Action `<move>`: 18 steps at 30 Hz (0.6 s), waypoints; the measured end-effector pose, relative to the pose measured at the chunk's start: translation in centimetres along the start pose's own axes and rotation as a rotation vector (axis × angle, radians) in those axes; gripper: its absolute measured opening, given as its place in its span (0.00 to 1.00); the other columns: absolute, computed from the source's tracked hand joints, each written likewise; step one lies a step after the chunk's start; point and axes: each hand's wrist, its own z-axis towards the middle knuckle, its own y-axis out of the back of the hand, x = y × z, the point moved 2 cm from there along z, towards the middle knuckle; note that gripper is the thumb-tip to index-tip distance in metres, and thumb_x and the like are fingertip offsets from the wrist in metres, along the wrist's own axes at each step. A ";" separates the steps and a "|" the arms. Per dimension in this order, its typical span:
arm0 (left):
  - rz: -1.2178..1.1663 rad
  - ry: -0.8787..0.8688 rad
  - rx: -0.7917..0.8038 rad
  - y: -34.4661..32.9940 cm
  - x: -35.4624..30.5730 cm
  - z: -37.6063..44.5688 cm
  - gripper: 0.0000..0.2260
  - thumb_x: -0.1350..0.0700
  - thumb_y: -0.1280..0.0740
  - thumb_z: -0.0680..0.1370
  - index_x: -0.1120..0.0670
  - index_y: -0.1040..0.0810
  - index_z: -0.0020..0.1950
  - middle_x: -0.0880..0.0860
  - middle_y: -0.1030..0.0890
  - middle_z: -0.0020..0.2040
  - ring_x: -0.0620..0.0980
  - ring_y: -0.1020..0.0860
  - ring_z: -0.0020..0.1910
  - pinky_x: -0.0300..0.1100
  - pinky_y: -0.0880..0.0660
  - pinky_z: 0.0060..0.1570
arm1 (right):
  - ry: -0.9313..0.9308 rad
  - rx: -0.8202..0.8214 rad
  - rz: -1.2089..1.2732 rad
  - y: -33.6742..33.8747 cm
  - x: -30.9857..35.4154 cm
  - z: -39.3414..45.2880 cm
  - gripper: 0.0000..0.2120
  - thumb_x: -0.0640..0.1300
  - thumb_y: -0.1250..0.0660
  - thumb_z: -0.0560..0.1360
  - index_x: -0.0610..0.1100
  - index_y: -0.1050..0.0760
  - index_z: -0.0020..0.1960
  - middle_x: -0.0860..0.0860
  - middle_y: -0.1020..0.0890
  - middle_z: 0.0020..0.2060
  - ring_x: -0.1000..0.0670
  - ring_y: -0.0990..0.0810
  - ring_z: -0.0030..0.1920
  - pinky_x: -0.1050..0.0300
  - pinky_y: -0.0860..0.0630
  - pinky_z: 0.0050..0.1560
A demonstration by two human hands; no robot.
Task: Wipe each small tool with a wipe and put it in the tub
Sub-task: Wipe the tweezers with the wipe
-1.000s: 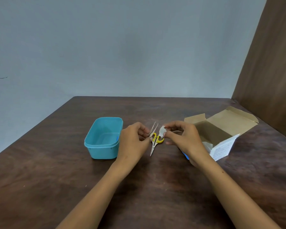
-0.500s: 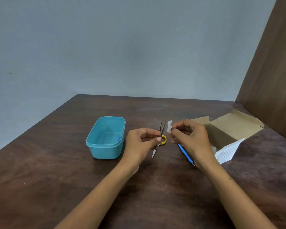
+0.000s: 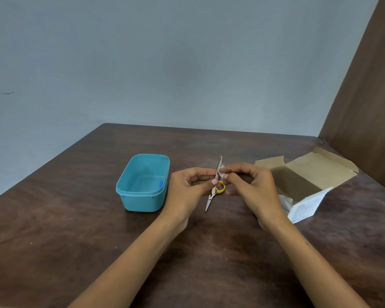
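I see the tweezers (image 3: 218,167) held up above the table (image 3: 76,230), between the two hands, the slim metal legs pointing away and slightly right. Half a second ago the wipe (image 3: 221,170) sat off to the right of the tweezers with a gap between them; now it is folded against the metal, so the right hand (image 3: 251,185) has closed in on the tool. A blue stick that lay on the table under that hand is hidden from me now.

The left hand (image 3: 187,190) pinches the lower part of the tweezers, thumb on top and fingers curled behind. The right hand pinches the small white wipe around the shaft with thumb and forefinger, its other fingers bent loosely. Both forearms come in from the bottom edge.

Below the hands, small scissors with yellow handle rings (image 3: 217,192) lie on the table, blade tips toward me; I think only one ring is showing, the rest sits under the thumbs.

My count: one pair of tweezers, one wipe, one pair of scissors. One teal tub (image 3: 129,194) stands left of the left hand, well apart from the tweezers, with a small blue item (image 3: 161,184) inside at its right wall. One opened cardboard box (image 3: 302,181) stands to the right.
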 end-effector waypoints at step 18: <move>-0.030 -0.007 -0.011 0.0 -0.1 -0.1 0.10 0.68 0.30 0.72 0.61 0.17 0.51 0.54 0.15 0.43 0.43 0.17 0.39 0.32 0.23 0.38 | 0.299 -0.037 -0.321 -0.3 0.1 -0.2 0.05 0.38 0.28 0.70 0.47 0.19 0.44 0.56 0.17 0.37 0.58 0.19 0.40 0.67 0.24 0.40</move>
